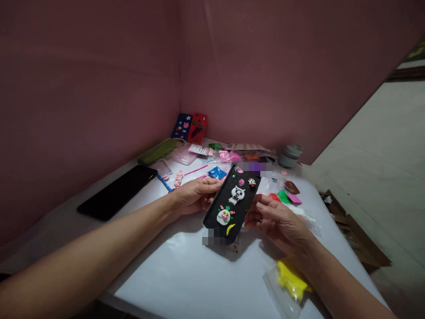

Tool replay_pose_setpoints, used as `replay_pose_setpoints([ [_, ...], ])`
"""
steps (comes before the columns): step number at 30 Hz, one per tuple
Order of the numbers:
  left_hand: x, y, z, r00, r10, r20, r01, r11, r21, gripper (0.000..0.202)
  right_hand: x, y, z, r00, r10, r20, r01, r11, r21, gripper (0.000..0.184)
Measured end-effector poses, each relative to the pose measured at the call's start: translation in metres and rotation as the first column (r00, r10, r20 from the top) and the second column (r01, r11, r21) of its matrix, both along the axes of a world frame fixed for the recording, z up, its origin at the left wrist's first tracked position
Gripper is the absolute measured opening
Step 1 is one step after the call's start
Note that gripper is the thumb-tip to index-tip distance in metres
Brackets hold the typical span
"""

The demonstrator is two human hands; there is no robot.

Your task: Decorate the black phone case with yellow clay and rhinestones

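Left hand: grip closed on the left long edge of the black phone case, thumb on top and fingers curled beneath.

Right hand: grip closed on the case's right long edge, fingertips on the rim.

The case is held between both hands just above the white bench, decorated side up and tilted, its top end pointing away from the person. On the case are a white panda-like clay figure, a white and pink figure, a yellow crescent and a small black, white and orange figure.

Just beyond the right hand lie flat clay pieces in green, pink, red and brown. A clear bag of yellow clay lies under the right forearm, near the bench's front edge.

Behind the case are a blue packet and a pink stick. Well to the left lies a black phone.

At the back, a blue decorated case and a red decorated case lean against the pink wall. A green pouch lies to their left. Stacked grey tubs stand at the right rear.
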State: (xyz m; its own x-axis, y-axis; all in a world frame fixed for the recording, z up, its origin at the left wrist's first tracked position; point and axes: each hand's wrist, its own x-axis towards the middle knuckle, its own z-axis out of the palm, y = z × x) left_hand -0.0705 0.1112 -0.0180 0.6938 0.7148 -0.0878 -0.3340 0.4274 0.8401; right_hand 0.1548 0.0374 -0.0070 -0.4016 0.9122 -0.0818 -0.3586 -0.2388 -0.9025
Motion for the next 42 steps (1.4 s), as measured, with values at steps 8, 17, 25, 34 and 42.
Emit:
replay_pose_setpoints([
  [8,0.000,0.000,0.001,1.000,-0.025,-0.017,0.025,1.000,-0.004,0.021,0.000,0.000,0.000,0.999,-0.041,0.028,0.041,0.999,0.009,0.020],
  [17,0.002,-0.002,0.003,1.000,-0.002,-0.013,0.002,1.000,0.001,0.024,-0.002,-0.001,0.001,0.998,-0.044,0.046,0.045,0.999,-0.014,0.021],
  [25,0.008,-0.004,-0.001,0.998,0.061,0.011,-0.062,0.998,0.031,0.023,-0.001,0.001,-0.002,0.998,-0.005,0.055,0.004,1.000,0.004,0.023],
  [34,0.011,-0.005,0.000,0.994,0.110,0.016,-0.111,0.992,0.056,0.023,-0.006,-0.001,-0.001,0.999,0.020,0.046,-0.020,1.000,-0.001,0.026],
  [42,0.012,-0.005,0.001,0.995,0.101,0.023,-0.103,0.993,0.062,0.023,-0.006,0.000,-0.003,1.000,-0.004,0.030,0.005,1.000,-0.024,0.026],
])
